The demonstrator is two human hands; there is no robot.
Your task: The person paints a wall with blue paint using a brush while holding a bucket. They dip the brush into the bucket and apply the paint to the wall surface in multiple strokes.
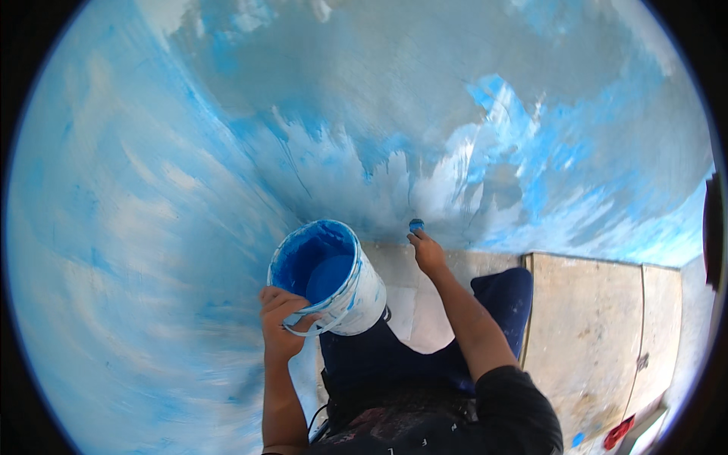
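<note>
My left hand (282, 315) is closed over the near left rim of a white plastic bucket (362, 299), its fingers hooked at the lip. The bucket tilts a little, its outside smeared with blue and white. Blue paint (330, 277) lies inside it. Out in front, my right hand (427, 252) is closed round a small paintbrush (415, 225), of which only the blue-stained end shows beyond my fingers. The brush is close to the foot of the wall (364, 189), which carries patchy blue, white and grey paint; I cannot tell whether it touches.
Another blue-streaked wall (136, 250) rises on my left and meets the front one in a corner. Wooden boards (588, 334) lie to my right, with a red object (619, 432) near them. Pale floor (425, 315) shows between my legs. A dark object (713, 231) stands at the far right.
</note>
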